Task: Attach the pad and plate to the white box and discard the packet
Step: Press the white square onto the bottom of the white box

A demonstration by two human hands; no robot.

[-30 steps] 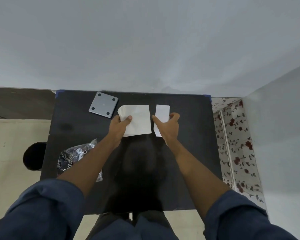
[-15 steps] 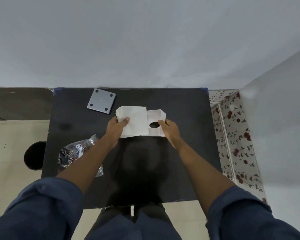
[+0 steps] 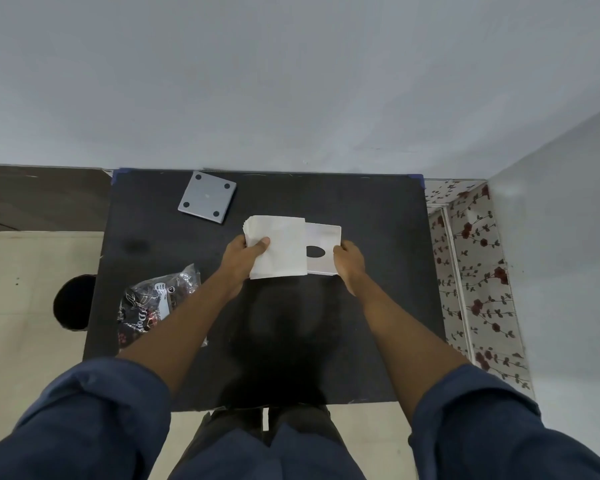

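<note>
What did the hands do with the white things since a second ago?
The right hand turned the white box from edge-on to show its face with the oval hole, and brought it against the white pad. The left hand kept holding the pad. The grey plate and packet stayed put.

A black table (image 3: 378, 237) stands by a grey wall (image 3: 291, 81). A flowery cloth (image 3: 471, 271) hangs beside it.

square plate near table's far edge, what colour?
Grey plate with four dark dots at its corners; head view.
</note>
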